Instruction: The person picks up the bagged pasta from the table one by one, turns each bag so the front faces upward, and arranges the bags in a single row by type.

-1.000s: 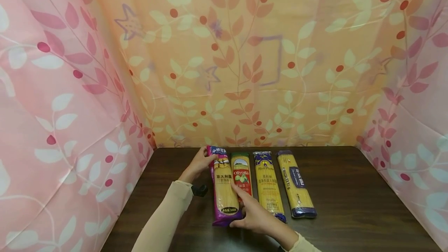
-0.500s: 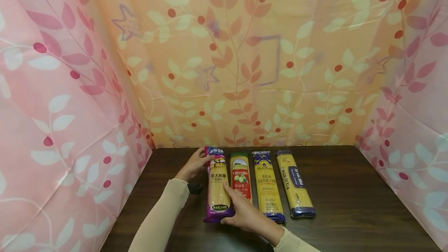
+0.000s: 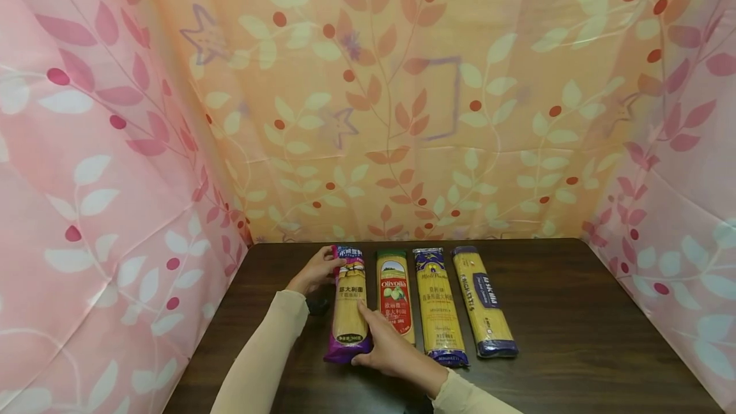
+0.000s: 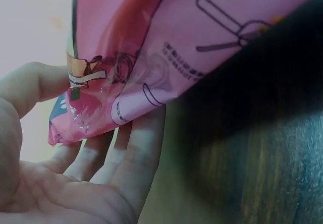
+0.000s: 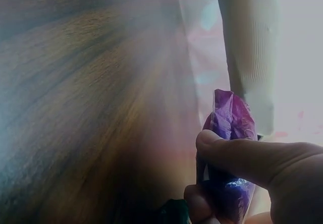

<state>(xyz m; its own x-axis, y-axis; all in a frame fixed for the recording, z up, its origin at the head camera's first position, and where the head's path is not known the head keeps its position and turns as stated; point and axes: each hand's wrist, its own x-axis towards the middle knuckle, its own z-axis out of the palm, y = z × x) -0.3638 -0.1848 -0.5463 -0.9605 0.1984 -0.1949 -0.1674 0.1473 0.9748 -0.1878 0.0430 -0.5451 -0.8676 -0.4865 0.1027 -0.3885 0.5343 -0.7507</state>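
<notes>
A purple-and-pink pack of spaghetti (image 3: 349, 315) is the leftmost of several packs in the head view. My left hand (image 3: 315, 271) grips its top end, thumb over the front; the left wrist view shows the fingers (image 4: 144, 148) underneath the pink wrapper (image 4: 131, 42). Near the bottom, my right hand (image 3: 388, 347) holds the pack's right side. In the right wrist view, the thumb (image 5: 237, 153) lies across the purple end (image 5: 233, 114). Just right of the pack lies a red-and-green Olivoila spaghetti pack (image 3: 394, 296), its lower part close behind my right hand.
Two more spaghetti packs lie to the right: a yellow-and-blue one (image 3: 439, 315) and one with a dark blue label (image 3: 487, 305). All rest on a dark wooden table (image 3: 586, 324). Patterned curtains (image 3: 402, 114) rise along the back and both sides.
Both hands have moved the purple pack leftward, away from the Olivoila pack, widening the gap and uncovering more of its red label. The other packs stay put.
</notes>
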